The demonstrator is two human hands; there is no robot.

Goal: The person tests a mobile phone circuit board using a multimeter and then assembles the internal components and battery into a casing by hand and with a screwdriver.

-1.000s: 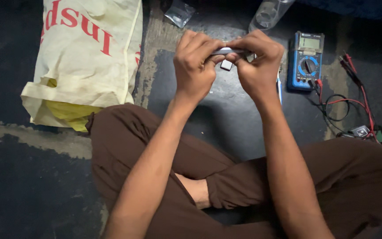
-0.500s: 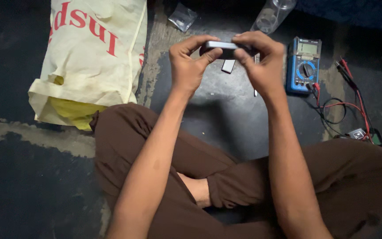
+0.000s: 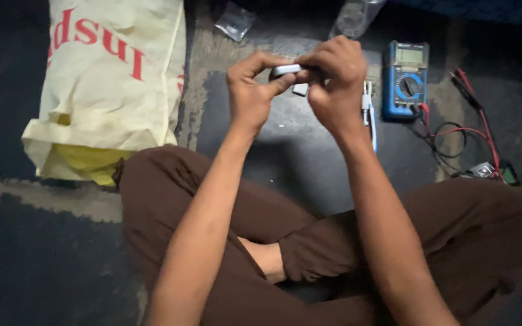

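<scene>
Where floor lies, two hands, one multimeter.

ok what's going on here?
A person sits cross-legged on a dark floor, holding a small flat grey-white object between the left hand and right hand at its ends. A blue multimeter with red and black leads lies to the right, a cream cloth bag to the left.

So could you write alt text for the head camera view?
Both hands, left hand and right hand, pinch a small white device above a dark floor. A blue multimeter lies right, a cream bag left.
</scene>
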